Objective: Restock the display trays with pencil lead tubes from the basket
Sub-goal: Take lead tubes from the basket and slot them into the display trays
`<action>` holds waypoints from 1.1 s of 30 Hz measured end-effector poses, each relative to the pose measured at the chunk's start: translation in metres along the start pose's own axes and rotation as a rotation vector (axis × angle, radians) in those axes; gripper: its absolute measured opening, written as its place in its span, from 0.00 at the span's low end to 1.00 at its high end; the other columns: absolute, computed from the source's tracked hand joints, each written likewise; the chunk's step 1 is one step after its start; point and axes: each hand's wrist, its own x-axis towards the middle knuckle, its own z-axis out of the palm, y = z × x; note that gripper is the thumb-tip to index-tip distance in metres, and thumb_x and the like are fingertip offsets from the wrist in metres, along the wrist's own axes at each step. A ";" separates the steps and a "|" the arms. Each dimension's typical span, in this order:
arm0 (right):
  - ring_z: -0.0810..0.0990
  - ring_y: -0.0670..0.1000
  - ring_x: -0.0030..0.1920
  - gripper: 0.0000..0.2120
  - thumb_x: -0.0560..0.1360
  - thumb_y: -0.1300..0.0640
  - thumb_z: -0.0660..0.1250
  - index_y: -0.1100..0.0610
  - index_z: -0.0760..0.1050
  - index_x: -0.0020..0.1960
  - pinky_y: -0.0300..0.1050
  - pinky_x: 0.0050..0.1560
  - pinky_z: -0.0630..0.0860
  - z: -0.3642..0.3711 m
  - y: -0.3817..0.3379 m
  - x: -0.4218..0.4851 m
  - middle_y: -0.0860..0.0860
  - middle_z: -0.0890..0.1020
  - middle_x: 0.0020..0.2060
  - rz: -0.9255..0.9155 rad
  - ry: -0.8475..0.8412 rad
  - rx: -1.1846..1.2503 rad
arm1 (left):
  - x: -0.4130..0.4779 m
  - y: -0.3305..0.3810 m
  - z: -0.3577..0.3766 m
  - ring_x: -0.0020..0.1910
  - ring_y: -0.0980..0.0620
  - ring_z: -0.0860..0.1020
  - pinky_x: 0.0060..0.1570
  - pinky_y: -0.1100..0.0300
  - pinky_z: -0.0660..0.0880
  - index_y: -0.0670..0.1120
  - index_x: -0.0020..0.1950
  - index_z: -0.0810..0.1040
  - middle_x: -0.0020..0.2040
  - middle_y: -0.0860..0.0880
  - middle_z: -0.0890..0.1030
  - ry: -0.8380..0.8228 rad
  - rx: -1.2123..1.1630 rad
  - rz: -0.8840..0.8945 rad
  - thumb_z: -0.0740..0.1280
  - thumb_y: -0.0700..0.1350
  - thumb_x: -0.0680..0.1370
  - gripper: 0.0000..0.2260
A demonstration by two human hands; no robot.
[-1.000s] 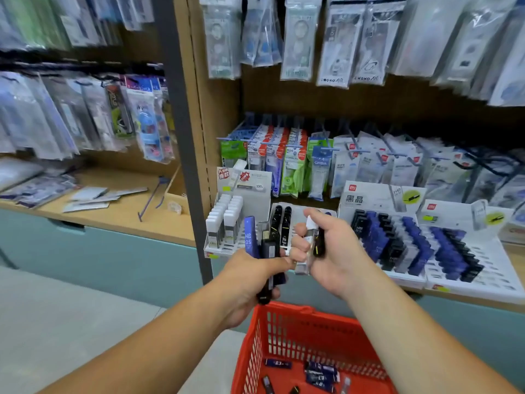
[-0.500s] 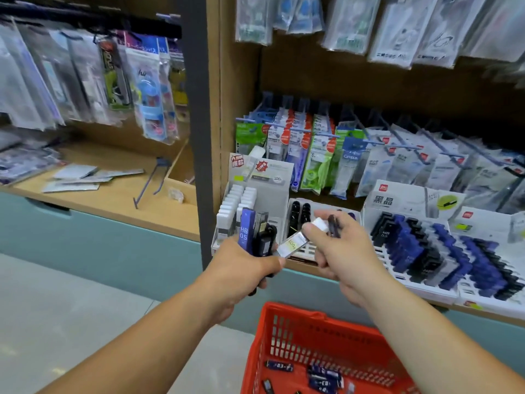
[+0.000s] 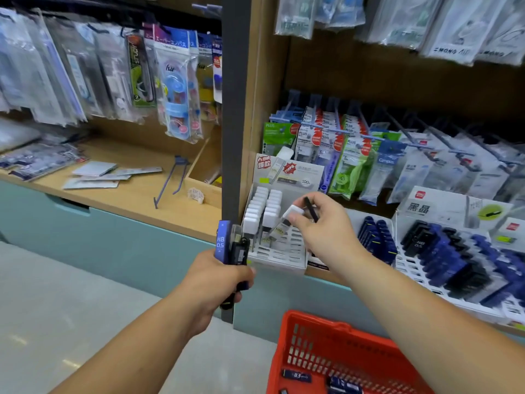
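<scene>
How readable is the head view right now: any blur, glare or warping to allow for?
Head view: evenly lit, no hard shadows; the blue plastic lead tube in the left hand reads HB 0.5 sharply; the clear hanging packets at top right are soft and glossy; wide-angle bending at the edges; the red plastic basket is cut off.

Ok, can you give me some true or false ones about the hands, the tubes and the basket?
1. The right hand holds a white-capped tube over the white tray. True.
2. The basket is blue. False: it is red.
3. The left hand grips a bunch of tubes, one of them a blue tube marked HB 0.5. True.
4. The basket has nothing in it. False: a few dark tubes lie inside.
</scene>
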 end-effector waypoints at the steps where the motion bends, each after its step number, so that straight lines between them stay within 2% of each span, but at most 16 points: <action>1: 0.75 0.39 0.28 0.07 0.77 0.59 0.73 0.50 0.78 0.46 0.37 0.33 0.69 0.003 0.003 0.001 0.46 0.81 0.37 0.006 -0.003 0.004 | 0.000 0.001 0.000 0.32 0.47 0.76 0.29 0.60 0.69 0.41 0.49 0.78 0.36 0.43 0.82 -0.020 -0.021 0.003 0.76 0.38 0.74 0.08; 4: 0.73 0.40 0.26 0.07 0.77 0.60 0.74 0.50 0.78 0.46 0.35 0.28 0.69 0.012 0.012 0.001 0.47 0.81 0.37 0.024 -0.022 0.002 | -0.001 0.004 -0.002 0.37 0.47 0.78 0.31 0.59 0.71 0.43 0.48 0.78 0.37 0.42 0.83 -0.063 -0.083 0.007 0.76 0.38 0.75 0.07; 6: 0.71 0.40 0.25 0.07 0.77 0.59 0.73 0.50 0.78 0.46 0.36 0.26 0.69 0.017 0.017 -0.001 0.48 0.80 0.36 0.030 -0.036 0.020 | -0.001 0.006 -0.004 0.35 0.48 0.77 0.31 0.60 0.70 0.42 0.48 0.79 0.38 0.40 0.83 -0.078 -0.101 0.004 0.74 0.38 0.77 0.05; 10: 0.73 0.40 0.28 0.06 0.76 0.59 0.74 0.50 0.79 0.46 0.36 0.33 0.69 0.021 0.017 0.002 0.45 0.80 0.37 -0.007 -0.033 -0.030 | -0.002 0.007 -0.006 0.30 0.52 0.76 0.28 0.63 0.71 0.40 0.51 0.79 0.40 0.39 0.81 -0.096 -0.193 -0.020 0.72 0.35 0.78 0.05; 13: 0.79 0.50 0.40 0.04 0.76 0.59 0.75 0.54 0.80 0.47 0.44 0.41 0.74 0.024 0.013 0.004 0.51 0.83 0.41 -0.054 -0.079 -0.117 | 0.000 0.008 -0.006 0.31 0.53 0.79 0.30 0.63 0.73 0.38 0.55 0.80 0.43 0.39 0.82 -0.099 -0.294 -0.047 0.72 0.34 0.77 0.07; 15: 0.80 0.55 0.47 0.05 0.76 0.59 0.75 0.54 0.79 0.46 0.42 0.46 0.75 0.025 0.012 0.004 0.54 0.83 0.42 -0.073 -0.087 -0.162 | 0.000 0.010 -0.005 0.29 0.53 0.79 0.28 0.63 0.73 0.37 0.55 0.80 0.44 0.38 0.82 -0.100 -0.332 -0.060 0.72 0.34 0.77 0.07; 18: 0.80 0.55 0.47 0.05 0.75 0.59 0.75 0.54 0.79 0.45 0.39 0.45 0.74 0.026 0.016 0.004 0.53 0.83 0.41 -0.075 -0.073 -0.187 | 0.000 0.011 -0.005 0.29 0.53 0.81 0.28 0.64 0.74 0.36 0.56 0.81 0.47 0.35 0.84 -0.101 -0.330 -0.065 0.72 0.34 0.78 0.08; 20: 0.80 0.55 0.47 0.05 0.75 0.59 0.75 0.55 0.79 0.46 0.43 0.47 0.75 0.027 0.018 0.005 0.53 0.83 0.42 -0.068 -0.040 -0.197 | 0.001 0.009 -0.004 0.31 0.52 0.82 0.29 0.63 0.75 0.36 0.57 0.81 0.48 0.34 0.86 -0.091 -0.323 -0.064 0.71 0.33 0.78 0.09; 25: 0.80 0.55 0.47 0.04 0.75 0.56 0.75 0.54 0.81 0.48 0.52 0.52 0.79 0.027 0.018 0.008 0.51 0.84 0.43 -0.076 -0.006 -0.258 | 0.002 0.010 -0.004 0.29 0.52 0.78 0.27 0.63 0.73 0.34 0.54 0.80 0.43 0.37 0.84 -0.033 -0.313 -0.059 0.71 0.30 0.75 0.09; 28: 0.81 0.52 0.50 0.10 0.75 0.53 0.76 0.47 0.79 0.54 0.52 0.53 0.79 0.028 0.015 0.006 0.46 0.83 0.48 -0.139 -0.009 -0.354 | 0.002 0.010 -0.002 0.33 0.49 0.77 0.28 0.62 0.73 0.35 0.54 0.80 0.42 0.38 0.82 -0.024 -0.311 -0.058 0.72 0.30 0.74 0.10; 30: 0.81 0.52 0.49 0.11 0.75 0.52 0.76 0.45 0.75 0.52 0.52 0.51 0.79 0.029 0.014 0.005 0.44 0.83 0.47 -0.152 -0.005 -0.364 | 0.001 0.011 0.000 0.38 0.47 0.77 0.31 0.60 0.73 0.36 0.52 0.81 0.41 0.39 0.82 -0.025 -0.312 -0.058 0.71 0.30 0.74 0.08; 33: 0.80 0.51 0.47 0.07 0.74 0.51 0.77 0.48 0.79 0.47 0.53 0.51 0.80 0.033 0.019 0.008 0.43 0.83 0.43 -0.144 -0.017 -0.390 | 0.000 0.013 0.003 0.39 0.46 0.76 0.32 0.60 0.73 0.37 0.51 0.80 0.41 0.39 0.83 -0.019 -0.319 -0.052 0.70 0.29 0.74 0.07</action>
